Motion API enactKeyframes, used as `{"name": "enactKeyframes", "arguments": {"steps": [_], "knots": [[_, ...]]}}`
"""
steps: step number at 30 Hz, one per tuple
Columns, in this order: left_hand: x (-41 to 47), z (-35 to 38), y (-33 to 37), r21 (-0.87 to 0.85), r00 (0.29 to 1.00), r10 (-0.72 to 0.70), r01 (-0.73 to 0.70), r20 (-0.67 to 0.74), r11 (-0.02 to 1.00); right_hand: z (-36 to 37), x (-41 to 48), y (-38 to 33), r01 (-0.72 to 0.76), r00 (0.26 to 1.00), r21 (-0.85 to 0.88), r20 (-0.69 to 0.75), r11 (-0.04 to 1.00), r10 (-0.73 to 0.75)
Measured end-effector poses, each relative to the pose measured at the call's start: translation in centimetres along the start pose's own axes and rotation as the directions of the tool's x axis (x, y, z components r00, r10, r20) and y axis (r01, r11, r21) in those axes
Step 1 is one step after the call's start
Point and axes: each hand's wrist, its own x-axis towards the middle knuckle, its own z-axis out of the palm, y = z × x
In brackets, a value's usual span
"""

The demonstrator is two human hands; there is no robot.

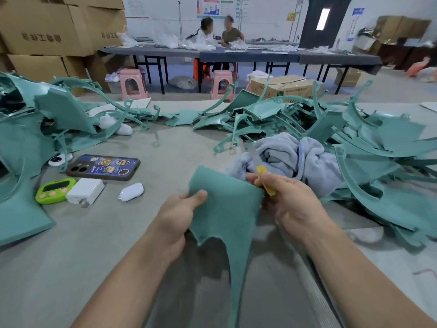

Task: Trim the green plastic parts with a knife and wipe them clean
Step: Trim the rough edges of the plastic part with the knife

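Item in hand: left hand point(179, 214), thumb on top and fingers curled beneath, pinches the left edge of a flat teal-green plastic part point(227, 209) with a jagged lower edge and one long tapering leg that hangs toward the viewer. The part is held up above the grey table top point(118, 245), between the two hands. Right hand point(290, 200), fingers closed round the handle, grips a yellow-handled knife point(264, 178) at the part's upper right edge. The pale blade is blurred and points away, toward a crumpled pale grey-blue towelling cloth point(295, 157) lying just beyond the hands. Right of the cloth and touching it: a large heap of curved teal-green plastic parts point(378, 162). Far left: a second heap of the same parts point(23, 138), some standing on edge. On the table between the left heap and the hands: a dark phone in a cartoon-printed case point(104, 167), a bright green digital timer point(53, 190), a white plug-in charger block point(85, 190) just beside the timer, and a small white oval case point(131, 191). Background: stacked brown cardboard boxes point(47, 27), pink plastic stools point(132, 84), and two seated persons at a long dark table point(236, 54).
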Motion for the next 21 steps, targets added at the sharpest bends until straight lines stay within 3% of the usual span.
{"name": "enactKeyframes", "arguments": {"steps": [2, 4, 7, 10, 19, 21], "knots": [[0.5, -0.5, 0.3, -0.069, 0.979, 0.048, -0.063, -0.200, 0.996, -0.2, -0.1, -0.3, 0.130, 0.991, -0.089, -0.017, 0.987, -0.132], [0.6, -1.1, 0.6, -0.075, 0.950, 0.022, -0.048, -0.311, 0.996, -0.2, -0.4, -0.2, 0.287, 0.957, -0.250, 0.034, 0.925, -0.288], [0.2, -1.2, 0.6, -0.039, 0.952, 0.014, -0.027, -0.307, 0.999, 0.6, -0.8, 0.6, 0.508, 0.856, -0.434, 0.164, 0.744, -0.490], [-0.3, -1.0, 0.6, -0.082, 0.960, -0.005, -0.018, -0.279, 0.996, 1.3, -1.3, 1.3, 0.598, 0.786, -0.486, 0.199, 0.638, -0.585], [-1.2, -1.5, 1.9, -0.279, 0.970, -0.058, -0.010, -0.236, 0.960, 2.0, -3.2, 1.5, 0.698, 0.665, -0.647, 0.427, 0.307, -0.613], [-1.2, -2.0, 2.3, -0.290, 0.966, -0.075, 0.000, -0.247, 0.957, 2.3, -3.7, 1.2, 0.720, 0.664, -0.627, 0.498, 0.297, -0.558]]}}
